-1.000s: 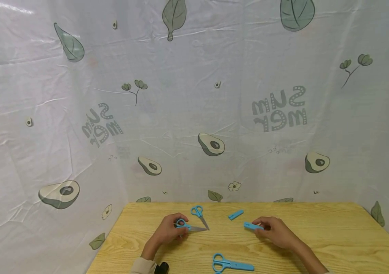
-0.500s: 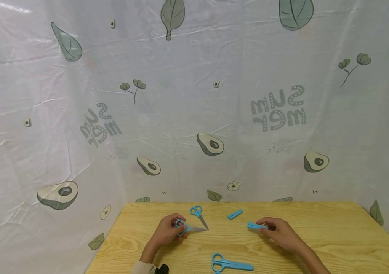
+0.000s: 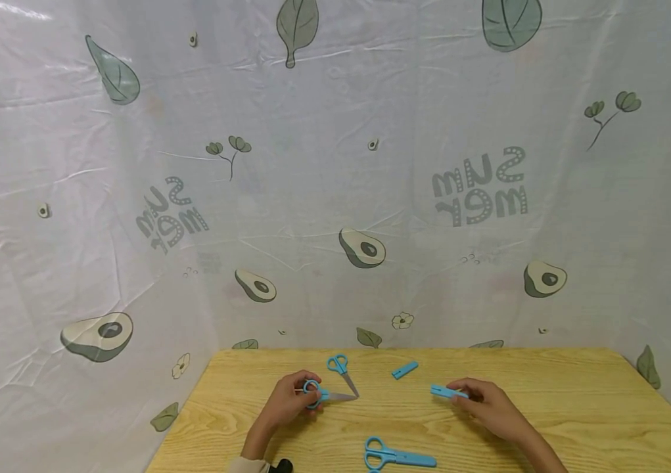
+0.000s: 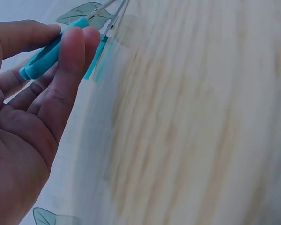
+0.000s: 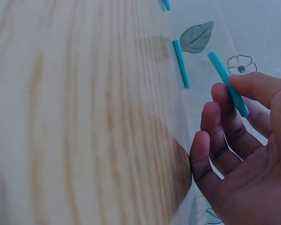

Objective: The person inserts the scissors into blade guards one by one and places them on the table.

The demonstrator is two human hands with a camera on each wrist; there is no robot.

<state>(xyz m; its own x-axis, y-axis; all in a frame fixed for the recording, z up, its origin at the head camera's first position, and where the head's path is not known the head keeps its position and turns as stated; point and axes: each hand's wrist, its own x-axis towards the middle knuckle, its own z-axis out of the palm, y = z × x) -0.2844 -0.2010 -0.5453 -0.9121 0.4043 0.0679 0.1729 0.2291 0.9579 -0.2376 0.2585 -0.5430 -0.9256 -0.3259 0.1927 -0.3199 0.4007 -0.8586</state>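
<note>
In the head view my left hand (image 3: 286, 398) pinches blue-handled scissors (image 3: 326, 395) by the handle, their bare blades pointing right. The left wrist view shows the same handle (image 4: 46, 56) between thumb and fingers. My right hand (image 3: 491, 405) holds a blue blade cover (image 3: 446, 391) between thumb and fingers, its free end toward the left. That cover (image 5: 227, 84) appears slim and edge-on in the right wrist view. Behind the left hand lies a second pair of scissors (image 3: 342, 373) with bare blades, close to the held tips. A second blade cover (image 3: 404, 370) lies at the back of the table.
A third pair of scissors (image 3: 399, 456), its blades covered, lies at the table's front. The wooden table (image 3: 578, 394) ends at a patterned sheet (image 3: 418, 197) hanging behind and at the sides. A black object (image 3: 281, 466) sits by the left sleeve.
My right hand has drawn slightly to the right with the blade cover. The left hand keeps its pinch on the scissors and has hardly moved.
</note>
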